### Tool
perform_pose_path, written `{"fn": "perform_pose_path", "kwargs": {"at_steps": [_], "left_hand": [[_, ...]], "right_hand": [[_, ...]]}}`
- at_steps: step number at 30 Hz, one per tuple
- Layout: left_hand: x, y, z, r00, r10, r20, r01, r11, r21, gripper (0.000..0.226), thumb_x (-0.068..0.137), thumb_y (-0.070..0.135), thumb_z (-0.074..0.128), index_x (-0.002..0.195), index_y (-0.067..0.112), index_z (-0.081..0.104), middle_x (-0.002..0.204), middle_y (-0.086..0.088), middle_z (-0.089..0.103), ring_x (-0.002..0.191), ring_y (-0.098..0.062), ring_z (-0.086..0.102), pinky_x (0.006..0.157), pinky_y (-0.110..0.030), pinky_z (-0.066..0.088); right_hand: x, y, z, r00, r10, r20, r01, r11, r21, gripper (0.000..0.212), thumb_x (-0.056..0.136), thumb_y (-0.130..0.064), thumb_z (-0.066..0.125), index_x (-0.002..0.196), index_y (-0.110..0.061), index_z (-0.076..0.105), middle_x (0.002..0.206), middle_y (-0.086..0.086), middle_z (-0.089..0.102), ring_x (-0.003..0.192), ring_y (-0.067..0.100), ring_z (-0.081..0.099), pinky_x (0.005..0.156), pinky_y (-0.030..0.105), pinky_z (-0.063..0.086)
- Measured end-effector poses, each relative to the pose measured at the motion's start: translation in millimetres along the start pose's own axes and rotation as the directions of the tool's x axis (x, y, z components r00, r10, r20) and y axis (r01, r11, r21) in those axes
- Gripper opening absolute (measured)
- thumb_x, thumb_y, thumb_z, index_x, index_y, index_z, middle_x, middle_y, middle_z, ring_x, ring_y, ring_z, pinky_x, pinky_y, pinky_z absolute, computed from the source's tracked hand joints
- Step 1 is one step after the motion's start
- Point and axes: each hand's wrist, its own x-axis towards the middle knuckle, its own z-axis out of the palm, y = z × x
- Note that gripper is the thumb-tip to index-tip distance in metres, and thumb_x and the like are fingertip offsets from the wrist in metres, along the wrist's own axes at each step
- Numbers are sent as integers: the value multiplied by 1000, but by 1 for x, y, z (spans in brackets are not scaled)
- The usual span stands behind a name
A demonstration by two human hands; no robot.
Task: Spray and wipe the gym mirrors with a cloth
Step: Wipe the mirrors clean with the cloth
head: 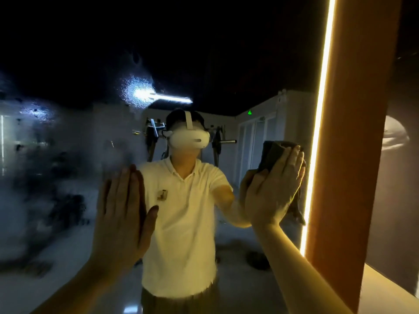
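The gym mirror (68, 137) fills the view in front of me, misted with spray droplets on its left and upper part. My left hand (123, 214) lies flat against the glass with fingers straight, holding nothing. My right hand (275, 186) presses a dark cloth (273, 155) flat onto the mirror close to its right edge, fingers straight. The cloth sticks out above my fingers and hangs below my palm. No spray bottle is in view. My reflection in a pale shirt stands between the two hands.
A bright vertical light strip (319, 123) and an orange-brown wall panel (353, 141) border the mirror on the right. A pale ledge (390, 288) runs low at the right. Gym racks and a green exit sign appear only as reflections.
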Motion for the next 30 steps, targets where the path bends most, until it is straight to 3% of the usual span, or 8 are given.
{"fn": "perform_pose_path", "kwargs": {"at_steps": [4,7,12,15,20,24,27,30], "left_hand": [[-26,-5,9,999,6,44,-7,1000,12,75,107,46,32,155,-13,34,163,-34,29,152,-48,31,125,-64,22],[-25,-5,9,999,14,29,-14,1000,0,75,106,44,35,155,-12,32,164,-33,27,154,-46,27,126,-64,20],[-29,-8,12,999,42,21,-42,999,-15,75,99,34,47,158,-9,29,166,-31,25,159,-40,16,128,-60,14],[-27,-7,11,999,27,19,-26,999,-24,76,103,43,38,157,-10,32,166,-30,24,159,-40,18,129,-58,13],[-28,-6,12,1000,19,10,-19,999,33,79,105,47,36,159,-10,26,167,-30,21,158,-43,19,127,-61,18],[-28,-6,12,1000,10,7,-11,999,49,80,106,50,29,160,-9,22,167,-31,21,160,-38,8,129,-57,12],[-28,-5,11,1000,6,2,-6,999,42,80,105,49,29,161,-8,21,167,-31,21,160,-40,11,130,-56,10],[-27,-5,10,1000,7,0,-7,999,36,80,106,49,29,160,-9,22,167,-31,21,157,-45,18,130,-54,8]], "right_hand": [[-33,-36,11,976,-158,147,157,987,21,79,100,-27,51,163,-4,8,171,17,9,160,30,1,129,52,8],[-69,-80,18,905,-350,240,345,936,62,78,99,-29,42,163,-8,3,170,11,6,158,19,-16,129,40,-6],[-119,-122,24,635,-673,380,657,729,193,67,100,-26,49,159,-5,27,168,15,23,160,27,7,130,44,4],[-111,-99,16,572,-728,379,707,671,223,54,106,-26,39,155,-4,39,166,15,31,158,28,16,129,47,13],[-87,-8,-12,740,-537,406,576,817,30,63,99,-20,63,156,-7,39,164,15,34,157,31,19,129,50,15],[-64,48,-47,951,-195,242,210,977,-37,74,110,-54,28,141,9,52,145,28,52,138,35,45,123,37,28],[-75,82,-57,963,7,269,39,985,-165,64,107,-37,27,154,5,33,161,26,34,152,38,28,121,60,28],[-97,75,-42,973,86,212,-49,984,-173,63,102,-24,36,158,3,26,165,26,25,155,41,22,120,63,27]]}}
